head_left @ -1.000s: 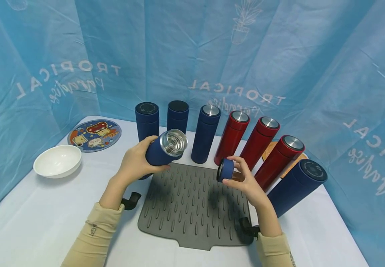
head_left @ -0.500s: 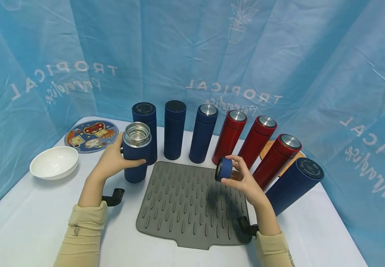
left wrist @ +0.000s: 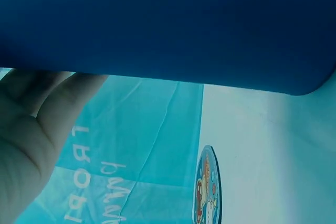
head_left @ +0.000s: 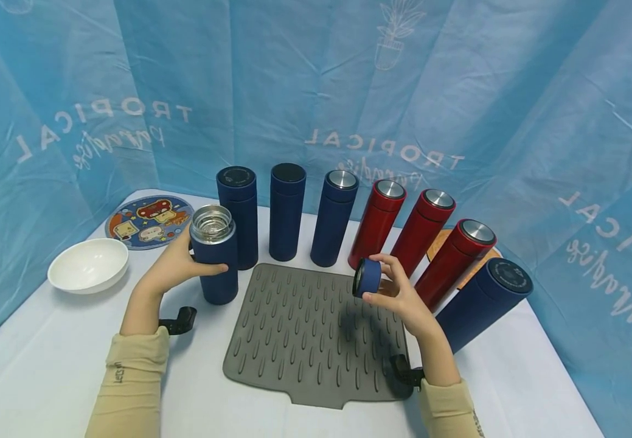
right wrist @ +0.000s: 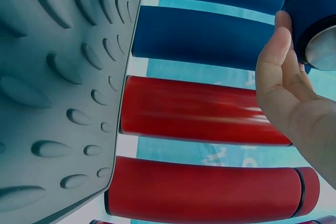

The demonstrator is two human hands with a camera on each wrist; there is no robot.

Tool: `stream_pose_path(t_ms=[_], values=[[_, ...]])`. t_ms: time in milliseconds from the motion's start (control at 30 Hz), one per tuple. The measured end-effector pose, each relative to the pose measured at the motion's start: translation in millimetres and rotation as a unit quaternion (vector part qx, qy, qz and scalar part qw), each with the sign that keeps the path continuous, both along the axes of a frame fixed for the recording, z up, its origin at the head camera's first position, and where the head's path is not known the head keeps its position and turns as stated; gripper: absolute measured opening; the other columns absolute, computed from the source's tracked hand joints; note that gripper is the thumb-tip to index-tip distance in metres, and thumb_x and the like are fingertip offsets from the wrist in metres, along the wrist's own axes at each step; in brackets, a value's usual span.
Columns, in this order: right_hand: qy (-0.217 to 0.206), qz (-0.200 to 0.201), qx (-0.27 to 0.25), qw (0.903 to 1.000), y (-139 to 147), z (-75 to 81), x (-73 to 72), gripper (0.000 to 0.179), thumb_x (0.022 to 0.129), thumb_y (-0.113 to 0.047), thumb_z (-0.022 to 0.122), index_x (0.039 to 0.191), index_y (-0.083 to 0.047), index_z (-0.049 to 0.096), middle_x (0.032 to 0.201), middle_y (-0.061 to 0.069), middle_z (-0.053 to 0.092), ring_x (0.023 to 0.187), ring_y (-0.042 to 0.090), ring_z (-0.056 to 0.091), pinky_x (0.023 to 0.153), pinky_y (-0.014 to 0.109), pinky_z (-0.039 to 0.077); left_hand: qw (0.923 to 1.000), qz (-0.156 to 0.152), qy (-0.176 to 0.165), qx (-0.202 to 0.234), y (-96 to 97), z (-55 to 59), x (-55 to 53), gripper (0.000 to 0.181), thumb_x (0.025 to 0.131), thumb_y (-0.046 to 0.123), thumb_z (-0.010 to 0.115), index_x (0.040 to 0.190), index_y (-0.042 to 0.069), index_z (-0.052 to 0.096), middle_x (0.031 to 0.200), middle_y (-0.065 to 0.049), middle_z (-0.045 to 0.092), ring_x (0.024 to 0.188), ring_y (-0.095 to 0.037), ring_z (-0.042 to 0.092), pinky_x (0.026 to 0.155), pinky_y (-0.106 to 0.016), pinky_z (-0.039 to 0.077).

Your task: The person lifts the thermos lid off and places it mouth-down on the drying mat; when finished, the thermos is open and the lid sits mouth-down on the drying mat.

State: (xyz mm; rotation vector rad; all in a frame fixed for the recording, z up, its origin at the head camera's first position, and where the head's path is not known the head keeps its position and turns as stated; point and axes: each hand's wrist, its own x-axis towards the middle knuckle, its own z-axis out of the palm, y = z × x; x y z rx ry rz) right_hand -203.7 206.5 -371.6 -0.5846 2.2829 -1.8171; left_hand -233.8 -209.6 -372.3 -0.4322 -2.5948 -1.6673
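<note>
My left hand (head_left: 176, 263) grips an uncapped blue thermos flask (head_left: 219, 267) left of the grey mat; it is upright, its steel mouth facing up. In the left wrist view the flask (left wrist: 173, 24) fills the top, with the fingers partly hidden behind it. Above the mat's right part, my right hand (head_left: 400, 295) pinches a blue flask lid (head_left: 369, 277) between thumb and fingers. The right wrist view shows this lid (right wrist: 310, 11) with its silver inner face partly in sight.
The grey ridged mat (head_left: 316, 334) lies mid-table. Behind and right of it stand capped flasks, blue (head_left: 287, 213), red (head_left: 378, 222) and another blue one (head_left: 485, 304). A white bowl (head_left: 88, 266) and a round cartoon placemat (head_left: 148, 222) lie at left.
My left hand has carried the open flask leftward from over the mat's far edge and turned it from tilted to upright. My right hand stays with the lid.
</note>
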Motion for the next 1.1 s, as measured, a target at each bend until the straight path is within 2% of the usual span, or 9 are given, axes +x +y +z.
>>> stream_pose_path(t_ms=[367,700,933,1100], values=[[0.003,0.007,0.004,1.0000,0.0,-0.9,0.0,0.066,0.081,-0.014,0.063,0.136,-0.018,0.027,0.131,0.019,0.037,0.112,0.038,0.048,0.084,0.044,0.047,0.9998,0.001,-0.004,0.022,-3.8,-4.2,-2.7,0.101,0.076,0.015,0.076,0.149,0.016,0.006,0.147,-0.018,0.022,0.132,-0.042,0.024,0.099,-0.062,0.028],[0.014,-0.011,0.010,0.9998,-7.0,3.3,-3.8,0.062,0.085,-0.017,0.059,0.139,-0.023,0.028,0.130,0.018,0.039,0.110,0.036,0.050,0.087,0.047,0.047,1.0000,0.003,-0.008,-0.003,-6.8,-2.6,-1.4,0.103,0.075,0.019,0.077,0.149,0.015,0.006,0.146,-0.020,0.025,0.132,-0.043,0.024,0.098,-0.063,0.027],[-0.007,-0.015,0.038,0.9991,-29.9,8.5,-12.3,0.059,0.087,-0.026,0.059,0.138,-0.029,0.030,0.125,0.016,0.041,0.109,0.034,0.049,0.090,0.050,0.044,1.0000,-0.001,-0.005,0.001,-8.7,-5.2,-0.7,0.101,0.075,0.017,0.077,0.149,0.013,0.010,0.145,-0.020,0.026,0.132,-0.042,0.025,0.099,-0.063,0.027],[0.002,-0.030,0.059,0.9978,-49.0,7.9,-19.5,0.057,0.087,-0.028,0.060,0.137,-0.029,0.033,0.124,0.014,0.044,0.105,0.031,0.049,0.088,0.049,0.045,0.9999,-0.005,-0.007,0.008,-7.9,-3.6,-1.2,0.101,0.075,0.016,0.077,0.149,0.014,0.009,0.145,-0.019,0.027,0.131,-0.041,0.026,0.099,-0.062,0.027]])
